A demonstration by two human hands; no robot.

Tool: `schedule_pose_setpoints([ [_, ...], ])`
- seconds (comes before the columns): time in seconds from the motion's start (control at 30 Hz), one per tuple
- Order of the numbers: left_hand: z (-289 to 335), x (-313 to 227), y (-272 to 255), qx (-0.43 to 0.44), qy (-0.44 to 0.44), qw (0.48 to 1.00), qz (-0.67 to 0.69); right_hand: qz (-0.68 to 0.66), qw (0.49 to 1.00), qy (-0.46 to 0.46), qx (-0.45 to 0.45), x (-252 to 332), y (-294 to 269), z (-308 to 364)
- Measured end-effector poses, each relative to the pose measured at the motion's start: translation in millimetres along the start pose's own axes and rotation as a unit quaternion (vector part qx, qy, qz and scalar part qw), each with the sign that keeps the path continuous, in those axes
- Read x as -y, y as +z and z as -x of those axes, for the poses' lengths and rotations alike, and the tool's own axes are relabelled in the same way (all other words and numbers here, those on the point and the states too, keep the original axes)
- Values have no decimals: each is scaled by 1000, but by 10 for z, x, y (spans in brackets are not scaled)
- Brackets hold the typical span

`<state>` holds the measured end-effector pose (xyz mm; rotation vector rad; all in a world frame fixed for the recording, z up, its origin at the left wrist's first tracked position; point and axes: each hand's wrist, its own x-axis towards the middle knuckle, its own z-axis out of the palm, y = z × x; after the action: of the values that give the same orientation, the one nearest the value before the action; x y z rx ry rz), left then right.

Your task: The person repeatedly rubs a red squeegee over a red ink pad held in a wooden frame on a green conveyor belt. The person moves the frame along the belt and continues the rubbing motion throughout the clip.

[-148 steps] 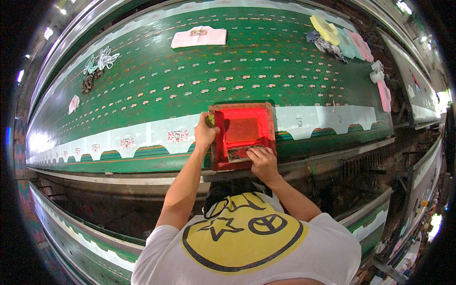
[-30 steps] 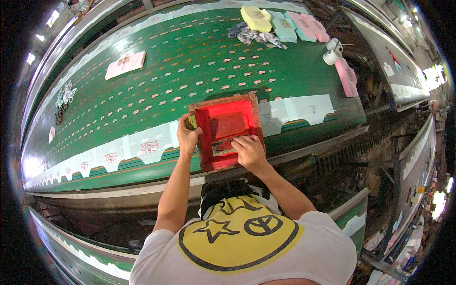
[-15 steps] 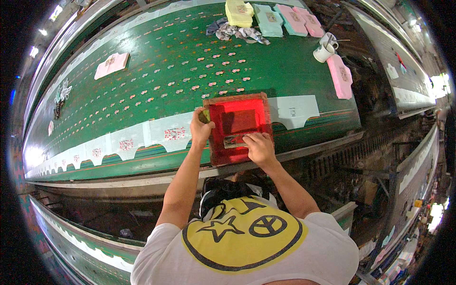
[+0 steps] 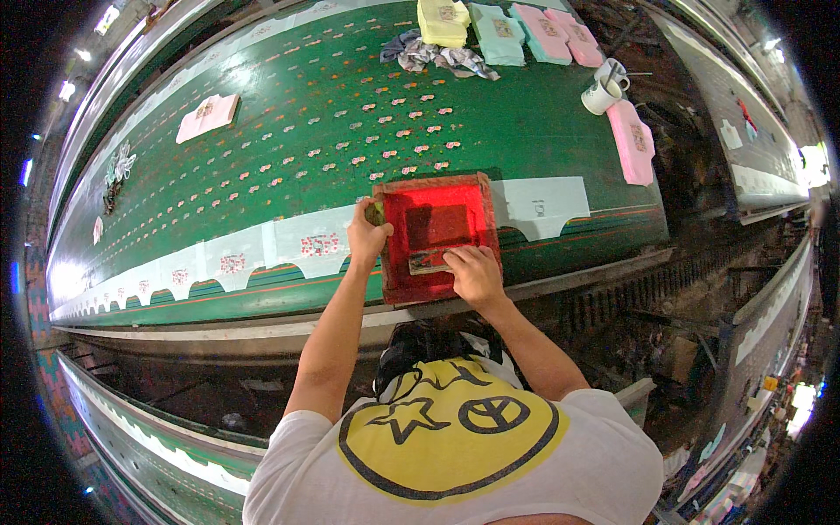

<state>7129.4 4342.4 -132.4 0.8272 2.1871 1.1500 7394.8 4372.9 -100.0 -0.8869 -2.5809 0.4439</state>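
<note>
A wooden-edged printing screen (image 4: 486, 197) with red mesh and red ink lies over the row of white fabric pieces (image 4: 354, 223) at the near edge of the green table. Its left side is gripped by my left hand (image 4: 369, 234), beside a small yellow-green patch on the frame. Inside the frame, my right hand (image 4: 477, 276) is closed around a squeegee (image 4: 423, 261), which rests low on the red mesh. A darker rectangle shows in the mesh above the squeegee. Whatever fabric is under the screen is hidden.
The long green table (image 4: 534, 122) carries rows of small prints. Folded yellow cloth (image 4: 443, 22), mint cloth (image 4: 497, 35) and pink cloth (image 4: 632, 140) sit at its far right, near white mugs (image 4: 602, 94) and a crumpled rag (image 4: 464, 61). Another pink piece (image 4: 207, 118) lies left.
Within the frame, my right hand and the squeegee have come slightly toward me. The left hand keeps its hold on the screen. The whole view has shifted a little.
</note>
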Motion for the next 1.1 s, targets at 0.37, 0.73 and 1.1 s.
schedule_pose_setpoints([
  [0.37,-14,67,-3,6,7,999,-49,-14,999,-13,-34,188,-263,77],
  [0.73,-24,75,-14,34,17,999,-27,76,991,-63,-87,-195,121,-593],
  [1.1,-6,-4,-73,80,11,996,32,7,999,23,30,-290,-37,-1118],
])
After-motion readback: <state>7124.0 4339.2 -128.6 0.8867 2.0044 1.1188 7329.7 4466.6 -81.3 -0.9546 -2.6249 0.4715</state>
